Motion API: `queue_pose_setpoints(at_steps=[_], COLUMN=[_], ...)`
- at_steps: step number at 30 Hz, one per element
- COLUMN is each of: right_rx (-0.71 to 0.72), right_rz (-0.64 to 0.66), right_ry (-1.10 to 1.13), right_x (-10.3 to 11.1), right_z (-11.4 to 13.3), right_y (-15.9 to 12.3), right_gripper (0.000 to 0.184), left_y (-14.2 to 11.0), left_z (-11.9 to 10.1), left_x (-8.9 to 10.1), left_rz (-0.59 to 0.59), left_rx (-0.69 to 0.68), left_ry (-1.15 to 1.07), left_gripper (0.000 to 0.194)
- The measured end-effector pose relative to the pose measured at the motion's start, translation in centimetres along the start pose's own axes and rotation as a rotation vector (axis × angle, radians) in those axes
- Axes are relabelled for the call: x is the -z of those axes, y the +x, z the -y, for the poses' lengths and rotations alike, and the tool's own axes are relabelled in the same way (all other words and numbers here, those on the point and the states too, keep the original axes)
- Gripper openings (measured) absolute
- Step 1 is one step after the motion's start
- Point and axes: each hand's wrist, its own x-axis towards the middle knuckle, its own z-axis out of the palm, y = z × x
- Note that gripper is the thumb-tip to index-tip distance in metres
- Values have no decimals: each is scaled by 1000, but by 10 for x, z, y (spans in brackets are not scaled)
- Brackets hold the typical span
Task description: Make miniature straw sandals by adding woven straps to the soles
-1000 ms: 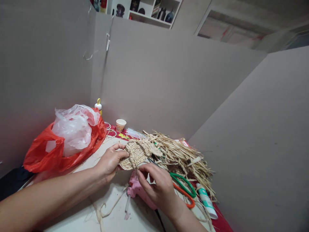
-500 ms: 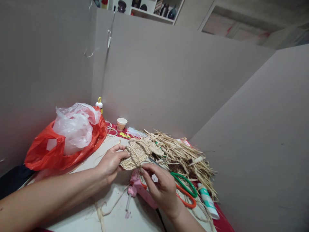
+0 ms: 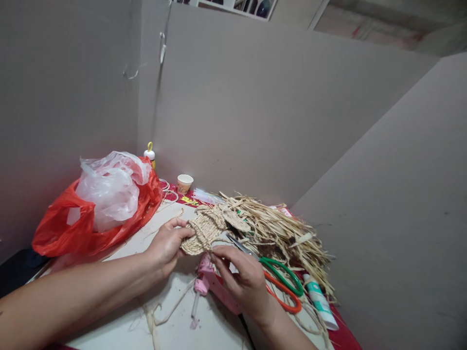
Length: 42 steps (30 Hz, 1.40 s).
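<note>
A small woven straw slipper (image 3: 204, 231), with braided cords across it, is held up over the table. My left hand (image 3: 168, 245) grips its left side, thumb on top and fingers underneath. At the slipper's lower right edge, the thumb and forefinger of my right hand (image 3: 239, 277) are pinched together; any strand between them is too small to make out. Beneath my right hand lies a pink glue gun (image 3: 213, 284), partly covered by it. Scissors (image 3: 280, 274) with green and orange handles rest just to the right. Another flat woven piece (image 3: 237, 219) lies behind the slipper.
Dry straw (image 3: 280, 228) is heaped at the back right, beside a white and teal tube (image 3: 321, 301). A red plastic bag (image 3: 65, 223) with clear plastic stands left. A paper cup (image 3: 185, 183) and glue sticks (image 3: 207, 196) sit at the back. Grey partitions (image 3: 248, 107) enclose the table.
The camera view has dipped and shifted slightly. Both hands keep their hold on the slipper, which has turned only a little; more of the scissor blades shows now.
</note>
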Motion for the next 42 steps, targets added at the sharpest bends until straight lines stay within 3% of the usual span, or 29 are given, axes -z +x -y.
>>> queue_pose_setpoints(at_steps=[8,12,15,18,23,29,34,37,39,41,42], right_rx=[-21,-177,-349,-373,-363,-457,-610,-856,-993,-1029,-1050], right_rz=[96,152,386,626,723,630,454,217,-42,-239,-260], right_ry=[33,35,-170,-413,-449,-341,-17,319,527,683,728], right_x=[-5,15,27,26,11,12,42,70,81,81,77], right_z=[-9,-7,-5,-2,3,-2,-5,-3,-2,-2,-3], right_y=[-2,7,8,-2,-22,-29,-30,-27,-27,-28,-30], right_gripper=[16,17,16,19,11,4,6,19,30,40,42], left_y=[9,21,34,46,56,57,60,62,62,63,63], left_z=[7,-2,-13,-18,-14,-9,-6,-3,1,4,5], left_x=[2,6,12,19,29,34,37,40,43,45,45], left_rz=[11,38,-8,-31,-23,-47,-24,17,60,107,128], left_rx=[-28,-247,-485,-617,-742,-884,-946,-956,-973,-1004,-1019], left_ry=[90,182,280,340,449,610,624,673,738,804,834], left_gripper=[26,25,17,14,12,15,17,20,23,25,26])
